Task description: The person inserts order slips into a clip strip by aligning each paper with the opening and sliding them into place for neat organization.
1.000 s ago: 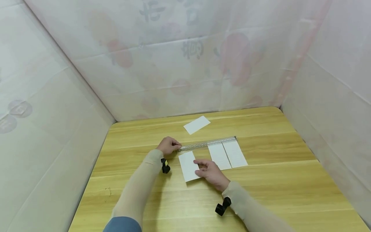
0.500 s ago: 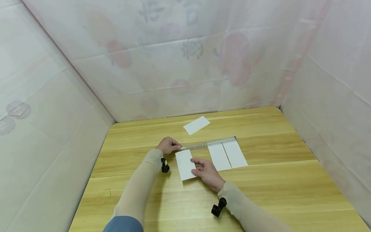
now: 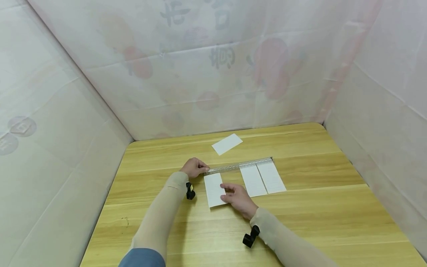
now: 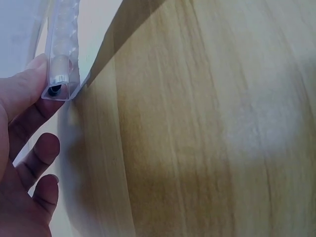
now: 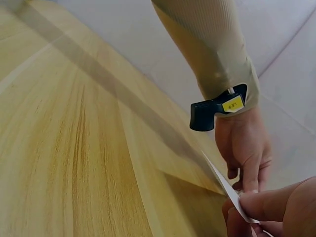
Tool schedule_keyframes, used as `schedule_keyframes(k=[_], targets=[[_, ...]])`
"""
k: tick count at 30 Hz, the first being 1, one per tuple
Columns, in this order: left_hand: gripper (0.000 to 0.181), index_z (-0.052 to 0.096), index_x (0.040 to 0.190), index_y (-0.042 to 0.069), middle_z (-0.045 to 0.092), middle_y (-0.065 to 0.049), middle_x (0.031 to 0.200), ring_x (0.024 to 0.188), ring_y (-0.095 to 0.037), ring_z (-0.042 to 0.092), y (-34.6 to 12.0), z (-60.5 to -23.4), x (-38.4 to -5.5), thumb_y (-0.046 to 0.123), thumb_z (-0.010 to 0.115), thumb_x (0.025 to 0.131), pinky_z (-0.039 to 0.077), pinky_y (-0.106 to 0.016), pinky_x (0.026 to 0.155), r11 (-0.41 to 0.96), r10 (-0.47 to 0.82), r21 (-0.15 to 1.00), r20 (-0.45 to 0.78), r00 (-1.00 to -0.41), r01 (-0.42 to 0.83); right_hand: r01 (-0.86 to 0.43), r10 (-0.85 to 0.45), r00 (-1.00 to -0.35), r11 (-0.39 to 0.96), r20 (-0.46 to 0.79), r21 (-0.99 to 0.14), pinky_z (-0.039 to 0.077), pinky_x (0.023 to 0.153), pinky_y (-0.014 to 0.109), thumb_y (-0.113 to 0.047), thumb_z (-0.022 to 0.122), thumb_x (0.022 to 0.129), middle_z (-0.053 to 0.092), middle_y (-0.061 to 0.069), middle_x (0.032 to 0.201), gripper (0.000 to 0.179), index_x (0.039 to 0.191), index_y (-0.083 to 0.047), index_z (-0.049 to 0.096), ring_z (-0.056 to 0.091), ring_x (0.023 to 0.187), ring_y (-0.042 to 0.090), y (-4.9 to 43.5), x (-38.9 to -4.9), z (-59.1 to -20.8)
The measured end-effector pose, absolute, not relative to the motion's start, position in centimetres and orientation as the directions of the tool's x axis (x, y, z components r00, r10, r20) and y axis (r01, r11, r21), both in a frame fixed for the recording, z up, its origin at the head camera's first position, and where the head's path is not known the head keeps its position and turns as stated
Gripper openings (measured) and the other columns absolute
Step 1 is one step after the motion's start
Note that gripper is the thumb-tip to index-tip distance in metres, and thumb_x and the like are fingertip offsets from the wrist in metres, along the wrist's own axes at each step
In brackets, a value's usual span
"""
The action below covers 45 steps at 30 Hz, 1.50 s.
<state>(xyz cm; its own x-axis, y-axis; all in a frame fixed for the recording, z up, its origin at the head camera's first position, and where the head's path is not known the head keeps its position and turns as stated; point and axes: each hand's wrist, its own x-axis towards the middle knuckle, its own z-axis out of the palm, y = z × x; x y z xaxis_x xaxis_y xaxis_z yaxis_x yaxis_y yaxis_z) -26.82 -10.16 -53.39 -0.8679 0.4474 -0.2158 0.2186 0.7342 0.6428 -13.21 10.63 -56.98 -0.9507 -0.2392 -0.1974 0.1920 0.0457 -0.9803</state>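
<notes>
My left hand [image 3: 194, 168] pinches the left end of a long, clear plastic strip [image 3: 230, 168] between thumb and fingers. In the left wrist view the strip's end [image 4: 60, 79] shows as a hollow, see-through channel, with the other fingers curled loosely below it. Thumb and fingers of my right hand [image 3: 240, 199] pinch the right edge of a white card [image 3: 212, 190]. The card's top edge is right at the strip's left part, and in the right wrist view the card [image 5: 224, 180] stands tilted off the table. Two white cards [image 3: 254, 181] hang side by side from the strip's right part.
Another white card [image 3: 227, 144] lies askew on the wooden table [image 3: 317, 215], behind the strip. Pale printed cloth walls [image 3: 207, 74] enclose the table at the back and both sides. Each wrist wears a black camera mount [image 3: 251, 236].
My right hand has shifted the card left and a little toward the strip, with a slight move back right at the end. The left hand has stayed at the strip's end.
</notes>
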Motion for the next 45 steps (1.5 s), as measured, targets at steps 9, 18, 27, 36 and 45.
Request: schedule_keyframes(k=[9,18,27,36,45], targets=[[0.015,0.074,0.091,0.024,0.065,0.010,0.086,0.082,-0.009,0.057,-10.14,-53.49,-26.79,0.030,0.061,0.088,0.046,-0.028,0.071,0.741,0.432,0.640,-0.223,-0.874,0.203,0.199,-0.223,-0.952,0.077,-0.211,-0.977,0.045,0.087,0.033,-0.009,0.067,0.083,0.046,0.015,0.131,0.049,0.128,0.001,0.050,0.047,0.114,0.030,10.58,-13.22,-56.84],[0.016,0.074,0.092,0.024,0.067,0.011,0.088,0.089,-0.010,0.058,-10.19,-53.83,-26.93,0.031,0.060,0.088,0.046,-0.029,0.075,0.747,0.435,0.633,-0.230,-0.871,0.205,0.219,-0.216,-0.949,0.072,-0.230,-0.973,0.046,0.085,0.032,-0.007,0.066,0.084,0.046,0.015,0.129,0.047,0.127,0.001,0.050,0.048,0.113,0.028,10.51,-13.33,-56.82],[0.016,0.073,0.092,0.025,0.067,0.010,0.093,0.093,-0.011,0.058,-10.24,-53.94,-26.97,0.032,0.060,0.088,0.046,-0.032,0.082,0.749,0.439,0.625,-0.221,-0.871,0.219,0.233,-0.209,-0.947,0.082,-0.245,-0.969,0.044,0.088,0.034,-0.009,0.066,0.084,0.046,0.015,0.130,0.048,0.128,0.000,0.050,0.044,0.116,0.029,10.53,-13.64,-57.11],[0.015,0.073,0.093,0.023,0.067,0.009,0.093,0.094,-0.012,0.059,-10.22,-53.59,-26.80,0.030,0.060,0.089,0.046,-0.033,0.083,0.742,0.440,0.636,-0.223,-0.870,0.212,0.231,-0.214,-0.947,0.069,-0.240,-0.971,0.042,0.091,0.037,-0.006,0.066,0.084,0.045,0.018,0.131,0.048,0.128,0.004,0.049,0.042,0.117,0.032,10.62,-14.01,-57.32],[0.017,0.073,0.094,0.023,0.067,0.010,0.092,0.094,-0.011,0.059,-10.24,-53.60,-26.76,0.031,0.060,0.088,0.046,-0.033,0.083,0.740,0.443,0.638,-0.223,-0.868,0.214,0.255,-0.179,-0.946,0.099,-0.269,-0.962,0.046,0.085,0.032,-0.009,0.066,0.084,0.047,0.013,0.129,0.046,0.127,-0.002,0.052,0.051,0.107,0.024,10.41,-13.88,-57.22]])
